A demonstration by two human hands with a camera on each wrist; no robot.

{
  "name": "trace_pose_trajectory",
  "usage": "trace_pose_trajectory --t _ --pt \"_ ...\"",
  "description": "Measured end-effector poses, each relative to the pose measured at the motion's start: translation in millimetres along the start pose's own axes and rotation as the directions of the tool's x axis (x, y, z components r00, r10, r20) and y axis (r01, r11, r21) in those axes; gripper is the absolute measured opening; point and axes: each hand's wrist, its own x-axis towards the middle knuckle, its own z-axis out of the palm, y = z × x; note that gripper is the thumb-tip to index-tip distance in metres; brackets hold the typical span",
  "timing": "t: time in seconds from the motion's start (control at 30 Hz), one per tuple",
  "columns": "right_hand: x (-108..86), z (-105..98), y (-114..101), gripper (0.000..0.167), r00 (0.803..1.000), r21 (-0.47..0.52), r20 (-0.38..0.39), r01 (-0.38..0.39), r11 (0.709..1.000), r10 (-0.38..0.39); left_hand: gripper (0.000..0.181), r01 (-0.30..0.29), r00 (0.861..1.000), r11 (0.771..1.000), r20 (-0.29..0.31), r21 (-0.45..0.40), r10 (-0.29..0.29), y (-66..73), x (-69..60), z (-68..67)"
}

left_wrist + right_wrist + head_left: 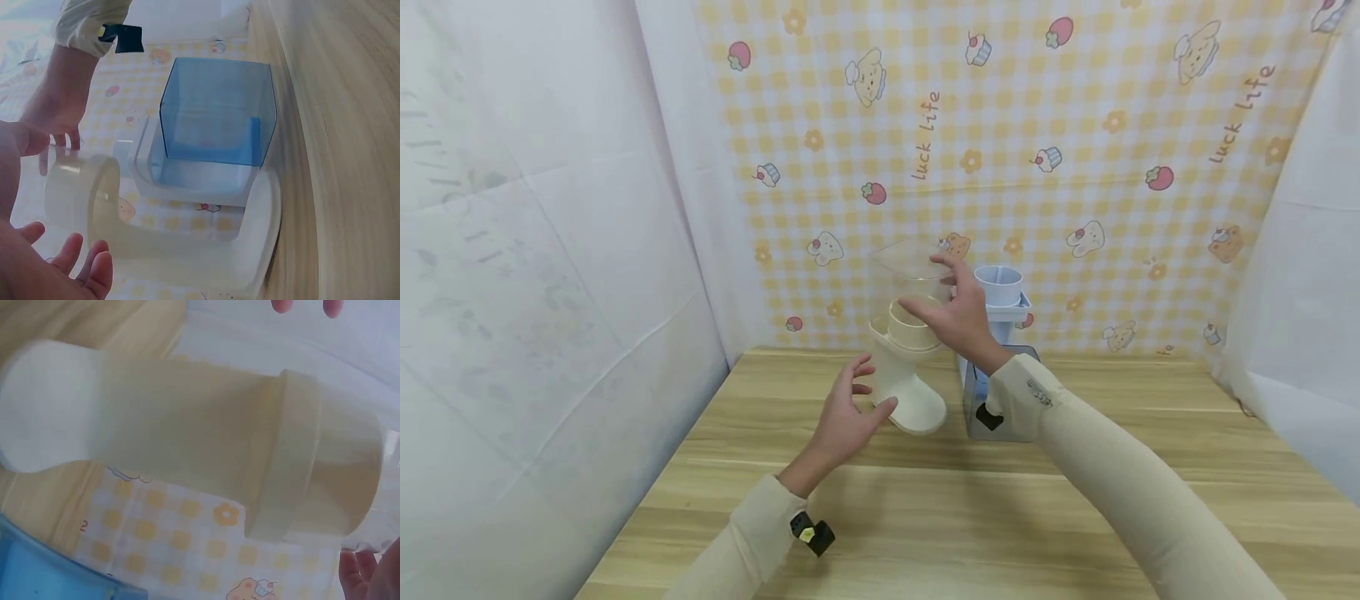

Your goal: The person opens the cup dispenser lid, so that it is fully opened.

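A cream plastic stand [898, 375] with a rounded foot and a cylindrical collar on top stands upright on the table. Over the collar is a clear plastic container [891, 275]; whether it is seated there I cannot tell. My right hand [958, 312] holds the container's right side, thumb in front, fingers around the side. In the right wrist view those fingers [357, 572] meet its edge. Lower down, my left hand [846, 417] is just left of the stand's foot, fingers spread and holding nothing. The left wrist view shows the stand's collar [81, 187] between both hands.
A pale blue stand [1000, 287] of similar shape is behind my right forearm. In front of it a see-through blue container [219, 112] rests on the wooden table [887, 533]. A checked cloth [970, 192] hangs behind, and white sheets [550, 250] enclose the sides.
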Motion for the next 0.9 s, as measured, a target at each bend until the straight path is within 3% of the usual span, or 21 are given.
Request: trace_pose_trajectory --t 0.3,0.73,0.9 --pt "-11.5 -19.9 -3.8 0.071 0.998 0.049 0.052 -0.045 0.998 0.043 0.075 0.011 1.0 1.0 0.015 0.001 -0.011 0.8 2.6 0.4" --pt "-28.6 -41.9 -29.9 0.072 0.987 0.145 0.15 -0.086 0.986 0.064 0.079 -0.011 1.0 1.0 0.008 -0.018 0.011 13.8 -2.1 -0.1" --pt "-37.5 -54.7 -34.5 0.073 0.985 0.211 0.167 -0.086 0.974 0.05 0.079 0.014 0.999 0.998 0.052 -0.063 -0.011 15.2 -2.1 -2.2"
